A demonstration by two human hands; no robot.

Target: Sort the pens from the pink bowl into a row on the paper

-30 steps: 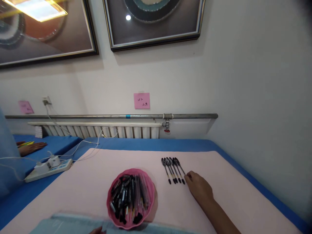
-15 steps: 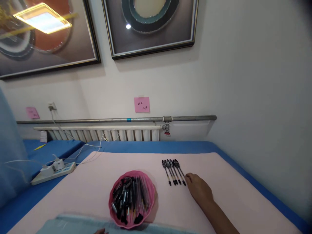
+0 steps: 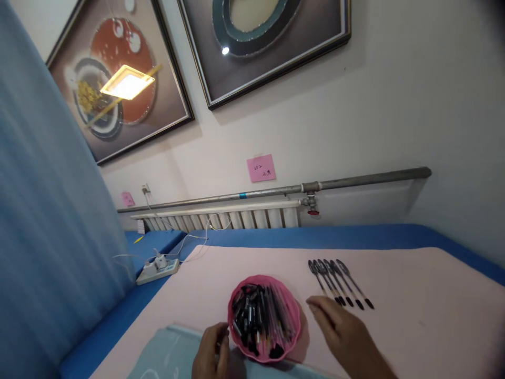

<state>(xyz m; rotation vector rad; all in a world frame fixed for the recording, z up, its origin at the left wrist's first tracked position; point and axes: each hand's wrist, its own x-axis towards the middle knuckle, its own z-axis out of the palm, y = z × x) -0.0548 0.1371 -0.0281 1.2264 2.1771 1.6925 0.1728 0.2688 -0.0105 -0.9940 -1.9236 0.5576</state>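
Observation:
A pink scalloped bowl holds black pen caps on its left side and clear pen barrels on its right. My left hand is at the bowl's left rim, thumb and fingers curled a little apart, with nothing visible between them. To the right of the bowl, my right hand hovers with its fingers drawn together, and I see nothing in them. Just beyond it, several black-capped pens lie side by side in a slanted row, apart from the hand.
Pale pink cloth covers the blue table. A light blue cloth lies at the near edge. On the left are a power strip with white cables and a blue curtain. A radiator runs along the wall.
The view has swung left and tilted. My right hand has moved from the row's right end back towards the bowl. My left hand has come up to the bowl's left rim.

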